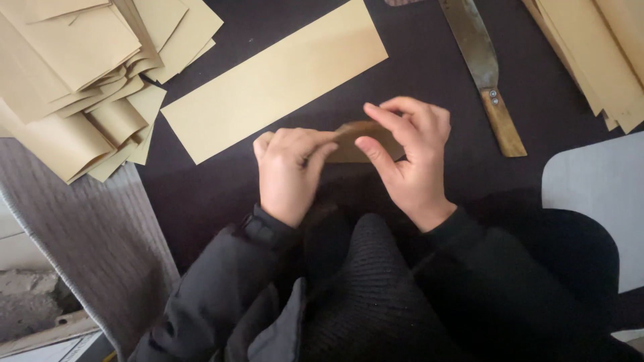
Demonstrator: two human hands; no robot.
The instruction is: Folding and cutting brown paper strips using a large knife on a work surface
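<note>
1. My left hand (288, 173) and right hand (409, 157) both pinch a small folded tan paper piece (354, 139) above the dark table (429, 60).
2. A long tan paper strip (275, 80) lies just beyond.
3. A wooden-handled knife (484, 70) rests at the right.

Bare hands, 2 black sleeves, the left (221, 295) jacket-like, ribbed black knit.

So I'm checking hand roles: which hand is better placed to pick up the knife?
Probably the right hand: the knife lies on its side, handle toward it; the left hand is farther.
</note>
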